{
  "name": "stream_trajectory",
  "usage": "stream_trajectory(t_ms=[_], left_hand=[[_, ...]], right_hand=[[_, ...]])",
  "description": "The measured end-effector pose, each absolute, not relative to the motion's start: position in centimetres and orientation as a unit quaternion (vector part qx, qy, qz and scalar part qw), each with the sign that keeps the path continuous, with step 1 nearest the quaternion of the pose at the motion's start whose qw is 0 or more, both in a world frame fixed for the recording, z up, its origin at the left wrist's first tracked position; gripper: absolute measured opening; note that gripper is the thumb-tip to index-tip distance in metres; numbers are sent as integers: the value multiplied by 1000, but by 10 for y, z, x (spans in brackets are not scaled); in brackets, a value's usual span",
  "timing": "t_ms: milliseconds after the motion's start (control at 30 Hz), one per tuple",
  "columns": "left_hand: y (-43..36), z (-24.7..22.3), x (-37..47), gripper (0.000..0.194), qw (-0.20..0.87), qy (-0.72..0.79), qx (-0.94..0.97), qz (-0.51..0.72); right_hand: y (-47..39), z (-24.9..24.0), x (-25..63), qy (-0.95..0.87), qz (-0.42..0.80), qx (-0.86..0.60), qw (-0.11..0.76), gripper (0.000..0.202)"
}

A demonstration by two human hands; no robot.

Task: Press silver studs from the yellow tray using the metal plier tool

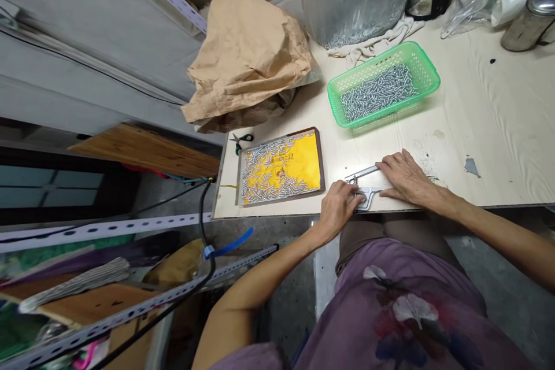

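Metal fitting [367, 195] between two hands, flat on the table [459, 127] at its near edge; it appears to be jointed, though its details are too small to confirm. A straight bar forms its far side and a curved plate its near side. The left hand [337, 208] has its fingers drawn in narrowly at the fitting's left end, beside a small dark part; whether they pinch a separate piece cannot be told. The right hand [403, 176] is moderately wide, fingertips on the bar and thumb by the plate.

For sound handling, the right hand best bears on both sides evenly, so that the fitting neither pivots nor slides over the edge, while the left fingertips work squarely at the joint, with light pressure and clear of any gap that could pinch. Turning the wrist slightly outward would open the line of sight to the small dark part.

Left of the hands lies a shallow tray [321, 159] lined with a yellow sheet [307, 159], short metal pins scattered over it. Beyond the right hand, a green basket [390, 117] holds a dense heap of similar pins. Scissors [247, 137] lie just beside the tray's far left corner; a brown paper bag [251, 52] stands behind.
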State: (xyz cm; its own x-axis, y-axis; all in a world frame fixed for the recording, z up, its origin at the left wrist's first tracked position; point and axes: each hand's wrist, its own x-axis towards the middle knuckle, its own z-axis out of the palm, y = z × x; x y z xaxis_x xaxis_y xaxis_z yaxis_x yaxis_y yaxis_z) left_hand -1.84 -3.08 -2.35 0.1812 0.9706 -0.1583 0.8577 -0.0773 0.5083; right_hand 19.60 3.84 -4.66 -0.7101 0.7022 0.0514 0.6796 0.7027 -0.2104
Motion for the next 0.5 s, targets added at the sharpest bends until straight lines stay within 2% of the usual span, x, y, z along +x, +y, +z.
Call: stream_trajectory(t_ms=[167, 367, 500], left_hand=[[-9, -32, 6, 51, 189, 517, 833, 53], [6, -37, 8, 62, 175, 489, 855, 12], [16, -37, 9, 69, 184, 486, 855, 9]], right_hand=[[35, -44, 194, -918, 90, -381, 59, 50], [38, -40, 203, -918, 111, -376, 48, 66], [39, -32, 204, -919, 106, -378, 26, 53]])
